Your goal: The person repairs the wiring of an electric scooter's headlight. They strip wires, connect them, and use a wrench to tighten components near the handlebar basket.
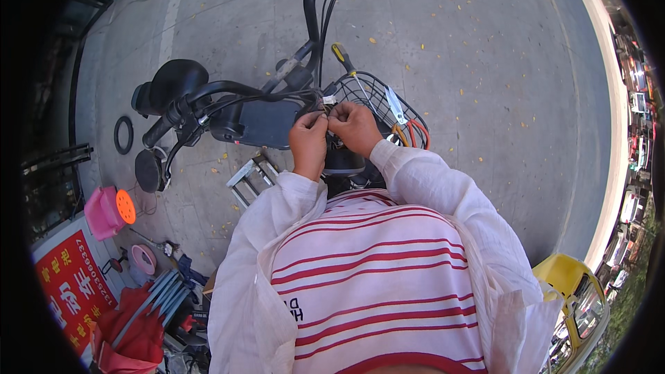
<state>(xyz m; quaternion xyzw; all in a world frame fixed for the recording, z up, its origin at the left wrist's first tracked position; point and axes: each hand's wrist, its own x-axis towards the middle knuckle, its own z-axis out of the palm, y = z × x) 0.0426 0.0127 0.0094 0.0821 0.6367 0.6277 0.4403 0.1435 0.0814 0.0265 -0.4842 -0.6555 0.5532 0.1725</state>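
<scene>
My left hand (307,144) and my right hand (354,129) meet in front of the scooter's black handlebar (235,88). Both are closed in a pinch, thumbs and forefingers almost touching, on thin wires (325,108). A small white plug connector (330,100) shows just beyond the fingertips. Where the wires run below my fingers is hidden. To the right of my right hand is a black wire basket (417,112). A screwdriver with a yellow and black handle (341,55) leans in it, along with a silver-bladed tool (395,104) and red-orange handles (418,130).
Left of the handlebar hang a round mirror (148,170) and a black tyre (124,134) lies on the paving. A metal stand (251,177) sits below. Pink container (104,212), red umbrella (129,329) and red sign (73,284) crowd the lower left; a yellow vehicle (564,277) stands lower right.
</scene>
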